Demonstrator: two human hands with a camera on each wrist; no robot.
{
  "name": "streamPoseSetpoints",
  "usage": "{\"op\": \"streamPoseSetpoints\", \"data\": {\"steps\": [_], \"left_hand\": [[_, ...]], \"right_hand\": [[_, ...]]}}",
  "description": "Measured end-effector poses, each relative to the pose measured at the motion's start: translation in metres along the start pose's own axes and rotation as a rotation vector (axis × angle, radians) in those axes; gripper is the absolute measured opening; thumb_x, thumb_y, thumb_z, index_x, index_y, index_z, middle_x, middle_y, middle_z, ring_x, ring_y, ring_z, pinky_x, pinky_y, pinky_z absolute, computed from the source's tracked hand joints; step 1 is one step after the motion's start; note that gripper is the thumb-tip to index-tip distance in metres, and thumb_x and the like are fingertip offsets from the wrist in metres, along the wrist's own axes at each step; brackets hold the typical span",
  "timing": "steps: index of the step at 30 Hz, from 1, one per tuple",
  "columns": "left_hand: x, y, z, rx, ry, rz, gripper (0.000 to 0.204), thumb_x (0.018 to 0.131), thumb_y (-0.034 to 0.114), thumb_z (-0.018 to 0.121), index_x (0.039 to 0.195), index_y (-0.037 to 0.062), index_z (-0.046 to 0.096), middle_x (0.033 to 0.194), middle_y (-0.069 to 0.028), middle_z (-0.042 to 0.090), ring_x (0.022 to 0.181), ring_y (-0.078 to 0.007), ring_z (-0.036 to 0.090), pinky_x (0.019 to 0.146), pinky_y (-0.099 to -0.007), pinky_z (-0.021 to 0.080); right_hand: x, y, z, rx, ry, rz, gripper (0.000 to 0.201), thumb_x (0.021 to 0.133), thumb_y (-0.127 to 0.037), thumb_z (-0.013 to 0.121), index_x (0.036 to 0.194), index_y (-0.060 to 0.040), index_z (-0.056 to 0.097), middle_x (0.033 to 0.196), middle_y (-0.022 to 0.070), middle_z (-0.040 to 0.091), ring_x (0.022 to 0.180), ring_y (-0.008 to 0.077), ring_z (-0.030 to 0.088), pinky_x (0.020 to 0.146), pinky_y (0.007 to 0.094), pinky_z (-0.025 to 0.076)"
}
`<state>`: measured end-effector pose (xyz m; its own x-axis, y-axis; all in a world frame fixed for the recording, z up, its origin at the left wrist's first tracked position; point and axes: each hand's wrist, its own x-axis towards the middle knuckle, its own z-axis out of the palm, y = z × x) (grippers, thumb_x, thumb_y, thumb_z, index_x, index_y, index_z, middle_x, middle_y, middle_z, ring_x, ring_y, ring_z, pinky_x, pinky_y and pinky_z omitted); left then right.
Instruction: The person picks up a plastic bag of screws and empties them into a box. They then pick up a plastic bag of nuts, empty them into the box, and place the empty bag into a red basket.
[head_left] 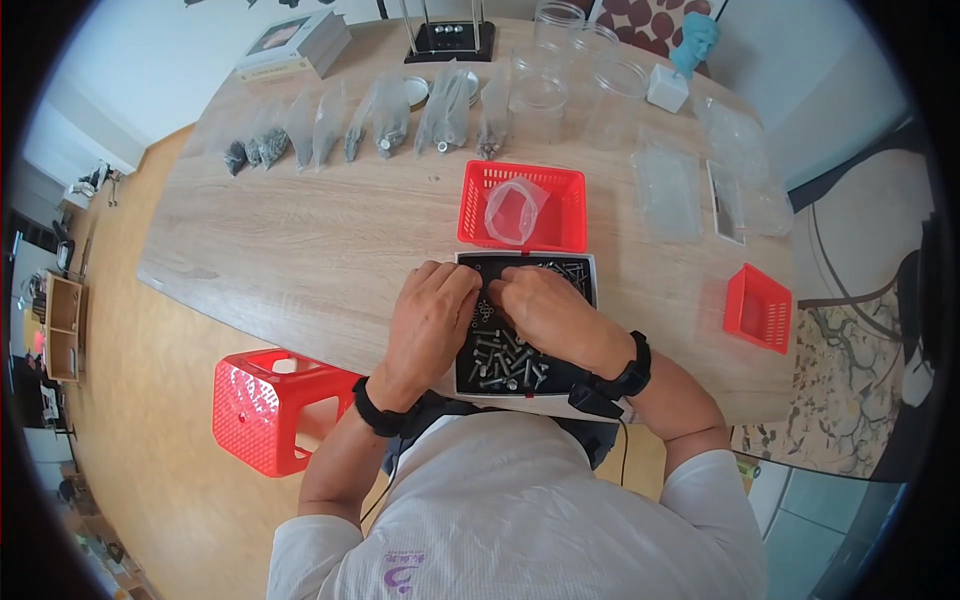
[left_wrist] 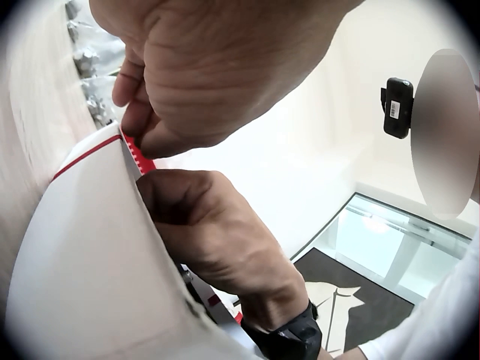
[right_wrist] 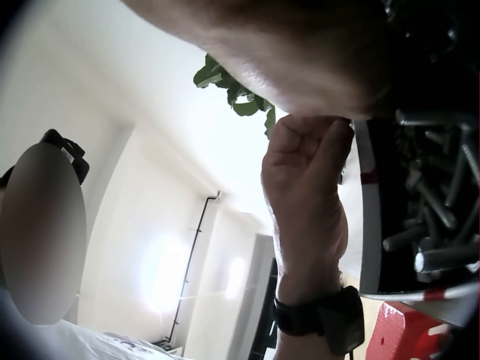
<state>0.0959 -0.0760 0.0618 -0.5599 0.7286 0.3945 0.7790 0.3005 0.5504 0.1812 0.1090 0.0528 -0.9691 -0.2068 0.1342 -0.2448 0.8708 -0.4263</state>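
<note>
"Where are the bolts (head_left: 508, 362)?"

"In the shallow box (head_left: 594, 281) at the centre of the frame, loose on its black bottom, beside some small rings (head_left: 485, 311)."

"And your hands?"

"My left hand (head_left: 431, 318) is at the box's left side, my right hand (head_left: 556, 316) over its middle. Both have bent fingers, but I can't tell whether they pinch anything."

"What's around them?"

"Just above the box, a red basket (head_left: 573, 212) holds a clear bag (head_left: 511, 212). Filled bags (head_left: 390, 120) stand on the table (head_left: 260, 240), upper left."
</note>
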Motion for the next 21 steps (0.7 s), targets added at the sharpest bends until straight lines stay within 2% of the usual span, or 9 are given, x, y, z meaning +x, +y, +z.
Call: {"op": "streamPoseSetpoints", "data": {"steps": [8,10,14,16,17,19,21], "left_hand": [[-0.002,0.003,0.007,-0.015,0.009,-0.028,0.013,0.088,-0.002,0.071,0.097,0.0015,0.062,0.093,-0.0153,0.065,0.093,-0.0382,0.061,0.083,-0.0466,0.049],[-0.003,0.002,0.007,-0.018,0.016,-0.039,0.014,0.088,-0.002,0.071,0.097,0.0014,0.062,0.094,-0.0152,0.065,0.094,-0.0382,0.061,0.083,-0.0465,0.049],[-0.005,0.001,0.006,-0.015,-0.007,-0.034,0.016,0.086,0.000,0.074,0.098,0.0034,0.064,0.096,-0.0132,0.068,0.096,-0.0358,0.063,0.086,-0.0452,0.050],[-0.005,0.002,0.007,-0.006,-0.028,-0.018,0.017,0.086,0.002,0.075,0.099,0.0045,0.065,0.097,-0.0121,0.069,0.096,-0.0345,0.064,0.089,-0.0446,0.050],[-0.003,0.003,0.007,0.018,-0.070,0.035,0.018,0.085,0.003,0.076,0.100,0.0061,0.067,0.096,-0.0105,0.070,0.097,-0.0325,0.065,0.091,-0.0441,0.049],[-0.002,0.002,0.009,0.046,-0.111,0.090,0.019,0.084,0.005,0.078,0.101,0.0077,0.068,0.094,-0.0088,0.071,0.097,-0.0305,0.066,0.094,-0.0435,0.048],[-0.002,-0.001,0.014,0.135,-0.206,0.113,0.022,0.083,0.007,0.079,0.104,0.0094,0.071,0.092,-0.0060,0.072,0.098,-0.0267,0.068,0.097,-0.0425,0.046]], "right_hand": [[-0.007,0.002,0.000,-0.070,0.072,-0.054,0.010,0.087,-0.002,0.065,0.096,0.0028,0.064,0.090,0.0201,0.068,0.090,0.0398,0.070,0.082,0.0473,0.058],[-0.006,0.003,-0.007,0.119,0.094,-0.061,0.008,0.091,-0.004,0.065,0.094,0.0023,0.062,0.091,0.0203,0.068,0.091,0.0407,0.069,0.081,0.0478,0.056],[0.003,-0.003,-0.041,0.293,0.135,0.001,0.007,0.094,-0.004,0.067,0.098,0.0018,0.065,0.094,0.0180,0.068,0.091,0.0379,0.068,0.080,0.0451,0.054],[0.011,-0.005,-0.051,0.270,0.465,0.058,0.009,0.096,-0.007,0.069,0.098,0.0014,0.066,0.091,0.0171,0.068,0.085,0.0369,0.068,0.076,0.0433,0.053],[0.014,-0.002,-0.051,0.269,0.462,0.057,0.009,0.096,-0.007,0.069,0.098,0.0014,0.066,0.091,0.0171,0.068,0.085,0.0369,0.068,0.076,0.0433,0.053],[0.020,0.004,-0.051,0.225,0.661,0.068,0.009,0.096,-0.007,0.069,0.100,0.0014,0.067,0.089,0.0172,0.067,0.081,0.0360,0.068,0.073,0.0424,0.054],[0.016,0.002,-0.050,0.234,0.638,0.105,0.009,0.097,-0.008,0.068,0.099,0.0007,0.066,0.090,0.0177,0.067,0.085,0.0383,0.068,0.076,0.0450,0.054]]}}
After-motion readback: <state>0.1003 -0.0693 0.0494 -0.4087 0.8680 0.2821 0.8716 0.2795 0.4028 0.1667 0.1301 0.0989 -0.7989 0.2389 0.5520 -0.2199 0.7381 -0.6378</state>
